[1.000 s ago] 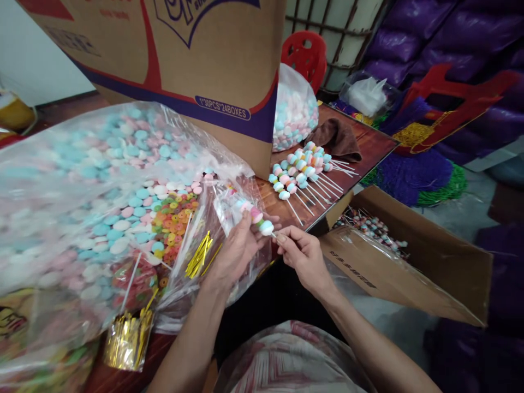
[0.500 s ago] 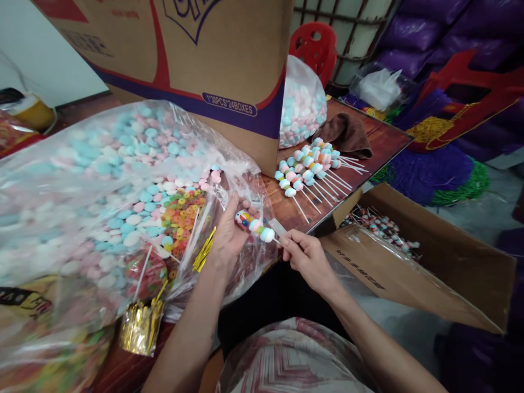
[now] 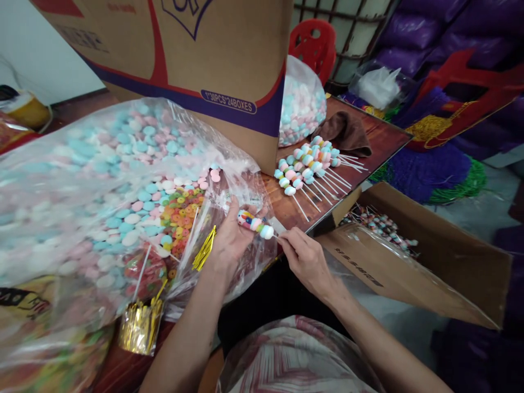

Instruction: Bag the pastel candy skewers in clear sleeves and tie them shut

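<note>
A candy skewer (image 3: 262,229), with marshmallows and gummy rings in white, blue, pink and yellow, lies across the fingers of my left hand (image 3: 232,234). Its far end sits inside a small clear wrapper (image 3: 246,219) with a colourful print, held by that hand's curled fingers and thumb. My right hand (image 3: 305,259) pinches the skewer's white stick near its lower end. Beneath and beside my left hand spreads a clear plastic bag (image 3: 254,267). Gold twist ties (image 3: 204,249) lie just left of my left wrist.
Finished skewers (image 3: 309,164) lie in rows at the right, before a brown cloth (image 3: 346,134). A large carton (image 3: 213,65) stands behind. Loose marshmallows (image 3: 131,221) and gummy rings (image 3: 180,213) fill the left. An open box (image 3: 450,251) of wrapped skewers sits lower right.
The printed wrapper covers more of the skewer than before. My right hand has shifted slightly and turned, still pinching the stick. My left hand has barely moved.
</note>
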Demonstrator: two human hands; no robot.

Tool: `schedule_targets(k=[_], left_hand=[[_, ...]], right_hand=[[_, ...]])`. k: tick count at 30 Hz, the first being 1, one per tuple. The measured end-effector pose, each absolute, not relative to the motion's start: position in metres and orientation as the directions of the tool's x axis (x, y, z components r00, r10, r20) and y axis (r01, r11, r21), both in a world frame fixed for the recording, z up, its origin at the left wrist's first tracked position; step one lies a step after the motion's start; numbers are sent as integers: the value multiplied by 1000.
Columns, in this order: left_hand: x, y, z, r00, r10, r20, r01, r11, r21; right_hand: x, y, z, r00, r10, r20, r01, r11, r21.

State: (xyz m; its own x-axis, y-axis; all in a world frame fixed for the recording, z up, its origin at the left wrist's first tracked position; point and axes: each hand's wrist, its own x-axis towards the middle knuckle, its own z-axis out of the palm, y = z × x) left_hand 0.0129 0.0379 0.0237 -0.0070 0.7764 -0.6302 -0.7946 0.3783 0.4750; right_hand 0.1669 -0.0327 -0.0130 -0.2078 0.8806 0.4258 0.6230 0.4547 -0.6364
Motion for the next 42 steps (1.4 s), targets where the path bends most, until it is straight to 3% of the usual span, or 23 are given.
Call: schedule_targets(k=[4,9,14,19,23,27,31,37,42], left_hand=[[15,37,20,-5,781,-624,-789,380,482],[23,33,8,-106,828,-551,-795,262,547],[25,33,4,-146,858,-492,-808,184,560],[31,27,5,114,885,-451,-732,382,565],[32,24,7,230,876,-424,-704,450,549],[21,28,13,143,871,-469,-741,409,532],[16,25,13,105,863,-494,-724,407,557],[33,7,5,206,909,-362,-678,400,617],[25,-6,9,176,922,-345,-646,372,666]], right_hand=[[165,-34,-17,-250,839,483,723,494,-484],[149,-47,-18,-239,857,457,747,463,-477],[143,-49,-16,-151,905,398,686,386,-617],[143,-29,-12,-39,927,372,464,347,-815],[141,-23,-7,27,946,323,388,288,-875],[147,-35,0,-93,991,99,318,124,-940],[153,-40,2,-176,980,-91,129,-69,-989],[132,-31,-4,-31,999,-21,20,-21,-1000],[126,-37,-7,1,993,122,211,119,-970]])
